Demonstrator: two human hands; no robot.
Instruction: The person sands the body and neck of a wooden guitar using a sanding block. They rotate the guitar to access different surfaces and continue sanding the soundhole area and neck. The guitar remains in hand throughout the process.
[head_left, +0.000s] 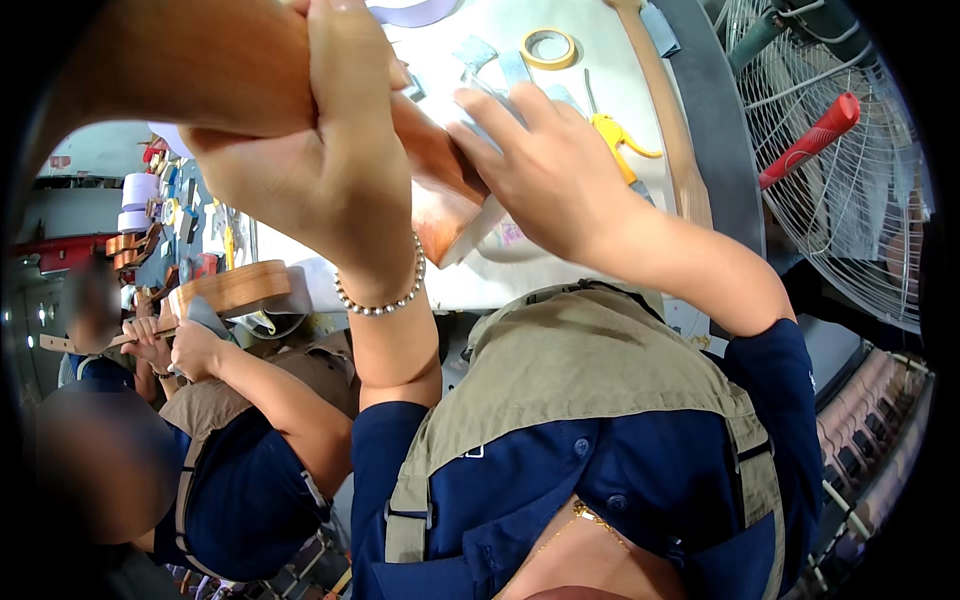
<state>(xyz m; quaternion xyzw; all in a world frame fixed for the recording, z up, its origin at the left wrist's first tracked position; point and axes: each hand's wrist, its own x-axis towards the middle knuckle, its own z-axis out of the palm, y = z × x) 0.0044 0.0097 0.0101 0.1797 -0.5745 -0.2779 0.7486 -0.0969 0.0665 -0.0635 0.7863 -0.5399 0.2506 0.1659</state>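
Observation:
A reddish-brown, smooth wooden piece [190, 65] with curved sides reaches across the upper left; it looks like part of a string instrument, but its whole shape is cut off. My left hand [320, 150], with a beaded bracelet on the wrist, is wrapped round it. Past that hand, the wood shows again and ends in a paler tip above the table. To its right is my right hand [560, 165], slightly blurred, fingers stretched and apart, at the wood's dark edge. A pale, blurred strip shows by these fingers; I cannot tell whether they touch it.
On the white tabletop [560, 285] lie a yellow tape roll [548, 48], a yellow-handled tool [620, 140] and grey-blue scraps [475, 52]. A wire-caged fan [850, 150] and a red handle [812, 138] stand right. At left, a co-worker's hand [197, 350] is by a curved wooden body [232, 288].

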